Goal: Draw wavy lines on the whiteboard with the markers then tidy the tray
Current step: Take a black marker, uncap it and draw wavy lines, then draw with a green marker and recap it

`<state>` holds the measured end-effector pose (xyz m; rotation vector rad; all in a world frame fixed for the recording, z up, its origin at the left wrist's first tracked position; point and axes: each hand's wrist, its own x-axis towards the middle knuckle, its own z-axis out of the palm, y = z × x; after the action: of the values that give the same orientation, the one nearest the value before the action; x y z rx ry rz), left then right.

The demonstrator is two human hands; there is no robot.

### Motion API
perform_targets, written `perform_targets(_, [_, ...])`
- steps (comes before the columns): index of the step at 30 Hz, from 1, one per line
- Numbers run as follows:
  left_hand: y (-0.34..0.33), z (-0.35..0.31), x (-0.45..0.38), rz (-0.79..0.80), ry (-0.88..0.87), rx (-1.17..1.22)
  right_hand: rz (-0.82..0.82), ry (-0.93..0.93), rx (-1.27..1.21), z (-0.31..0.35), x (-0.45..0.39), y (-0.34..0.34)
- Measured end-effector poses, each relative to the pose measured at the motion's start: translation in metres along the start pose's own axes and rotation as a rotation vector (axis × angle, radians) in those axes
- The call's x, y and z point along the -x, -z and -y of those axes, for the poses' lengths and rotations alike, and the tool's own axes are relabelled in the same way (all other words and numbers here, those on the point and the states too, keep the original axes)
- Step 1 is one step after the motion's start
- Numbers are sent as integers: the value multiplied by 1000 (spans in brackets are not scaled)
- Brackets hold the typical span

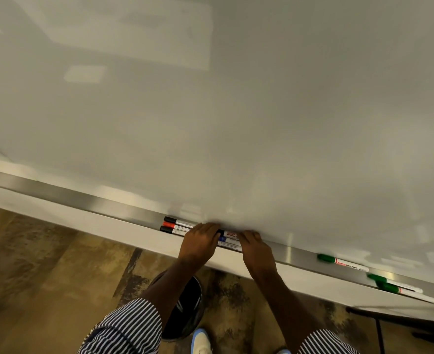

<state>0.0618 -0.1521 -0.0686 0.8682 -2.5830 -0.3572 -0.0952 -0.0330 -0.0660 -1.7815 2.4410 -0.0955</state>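
Currently, both hands rest on a cluster of markers in the tray (88, 200), the metal ledge that runs diagonally from the left edge of the frame to the lower right, below the whiteboard (236, 111). No drawn lines can be made out on the whiteboard surface.

The left hand (199, 242), at lower centre, lies over the middle of the cluster with its fingers curled down onto the markers. Whether it actually grips one cannot be told. The right hand (255, 247), just right of it, covers the right ends of the markers; its fingertips are hidden, so its grip cannot be told either.

Left of the left hand, three caps project side by side: a black cap (170, 219) nearest the whiteboard, a red cap (169, 225) in the middle, and a second black cap (166, 229) nearest the tray's front edge. Between the hands, a blue marker (227, 241) is partly visible.

Well apart, toward the lower right, three green markers lie in the tray: one alone (338, 261), and two close together (389, 286).

Striped sleeves (131, 325) occupy the bottom of the frame, above a mottled brown floor (44, 264).
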Motion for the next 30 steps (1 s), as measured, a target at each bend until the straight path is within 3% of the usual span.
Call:
perform_targets(12, [-14, -50, 0, 28, -72, 108, -133, -34, -70, -38, 28, 20])
perform_targets(30, [-87, -212, -33, 271, -258, 255, -249, -210, 84, -224, 142, 34])
